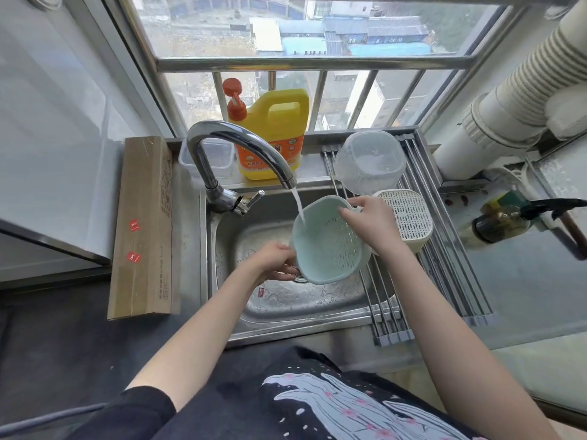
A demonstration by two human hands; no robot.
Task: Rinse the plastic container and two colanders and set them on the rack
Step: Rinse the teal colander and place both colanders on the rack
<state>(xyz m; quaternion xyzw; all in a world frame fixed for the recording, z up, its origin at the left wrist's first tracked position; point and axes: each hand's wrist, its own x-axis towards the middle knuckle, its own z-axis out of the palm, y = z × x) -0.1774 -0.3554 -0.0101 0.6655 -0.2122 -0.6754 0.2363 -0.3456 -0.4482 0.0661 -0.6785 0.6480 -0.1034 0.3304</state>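
A pale green colander (pixel 330 246) is tilted over the steel sink (pixel 222 249), and water from the tap (pixel 241 144) runs onto its inner wall. My left hand (pixel 276 260) grips its lower left rim. My right hand (pixel 371 222) grips its upper right rim. On the roll-up rack (pixel 444 249) across the sink's right side a clear plastic container (pixel 370 161) lies on its side at the back. A cream white colander (pixel 411 217) rests upside down in front of it, just right of my right hand.
A yellow detergent jug (pixel 273 134) and a small clear box (pixel 219 155) stand on the sill behind the tap. A long cardboard box (pixel 143 227) lies left of the sink. A dark bottle (pixel 498 223) lies on the right counter under white pipes (pixel 508 100).
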